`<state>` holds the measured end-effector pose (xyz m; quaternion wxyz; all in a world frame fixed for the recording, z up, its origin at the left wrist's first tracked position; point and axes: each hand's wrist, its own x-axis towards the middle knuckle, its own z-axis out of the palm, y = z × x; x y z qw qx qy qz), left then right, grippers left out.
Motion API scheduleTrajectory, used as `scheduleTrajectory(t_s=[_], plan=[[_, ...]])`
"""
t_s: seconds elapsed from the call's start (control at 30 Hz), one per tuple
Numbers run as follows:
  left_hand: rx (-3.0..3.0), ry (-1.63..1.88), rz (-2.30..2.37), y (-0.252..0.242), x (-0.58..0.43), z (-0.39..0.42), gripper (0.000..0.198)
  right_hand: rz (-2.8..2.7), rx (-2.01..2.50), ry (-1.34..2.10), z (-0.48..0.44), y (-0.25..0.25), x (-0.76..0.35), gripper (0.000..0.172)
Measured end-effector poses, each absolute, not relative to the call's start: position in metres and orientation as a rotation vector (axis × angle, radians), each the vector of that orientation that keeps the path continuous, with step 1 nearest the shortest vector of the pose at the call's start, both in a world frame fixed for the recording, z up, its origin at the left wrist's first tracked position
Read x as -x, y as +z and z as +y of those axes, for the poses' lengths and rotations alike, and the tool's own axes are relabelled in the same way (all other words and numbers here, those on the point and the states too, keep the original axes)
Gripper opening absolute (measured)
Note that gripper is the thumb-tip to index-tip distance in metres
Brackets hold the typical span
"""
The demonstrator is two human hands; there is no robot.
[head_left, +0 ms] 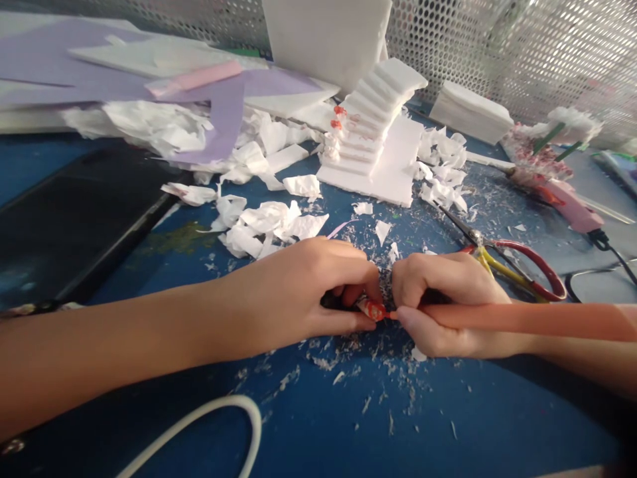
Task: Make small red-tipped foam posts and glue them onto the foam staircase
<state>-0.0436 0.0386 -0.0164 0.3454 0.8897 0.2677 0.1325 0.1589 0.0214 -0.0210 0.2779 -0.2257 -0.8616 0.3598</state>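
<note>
Red-and-white, the small piece [371,307] sits pinched in the fingertips of my left hand [298,292], which are closed tight on it. My right hand [448,302] is clamped around an orange stick [522,320], whose tip touches the piece. Beyond the fingers the foam staircase [378,126] already stands, carrying some red bits. I judge the work partly done, as this piece is not on it yet.

The left hand [308,292] and the right hand [442,305] are bare, with rounded knuckles. The left forearm [124,352] is bare from the fingers [348,265] back to the picture's edge. The right forearm [547,322], behind its fingers, is bare too, and blur smears it into a flat, smooth band.
</note>
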Motion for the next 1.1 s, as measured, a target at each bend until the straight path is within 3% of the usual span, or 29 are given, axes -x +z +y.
scheduleTrajectory(t_s=[0.13, 0.53, 1.1], plan=[[-2.342, 0.314, 0.677, -0.0149, 0.0435, 0.0403, 0.016, -2.360, 0.572, 0.970, 0.0226, -0.0205, -0.1577, 0.017], [-2.309, 0.252, 0.622, -0.0137, 0.0478, 0.0405, 0.005, -2.315, 0.605, 0.965, 0.0217, -0.0195, -0.1561, 0.017], [-2.330, 0.284, 0.661, -0.0156, 0.0459, 0.0405, 0.017, -2.325, 0.553, 0.990, 0.0227, -0.0211, -0.1554, 0.019]])
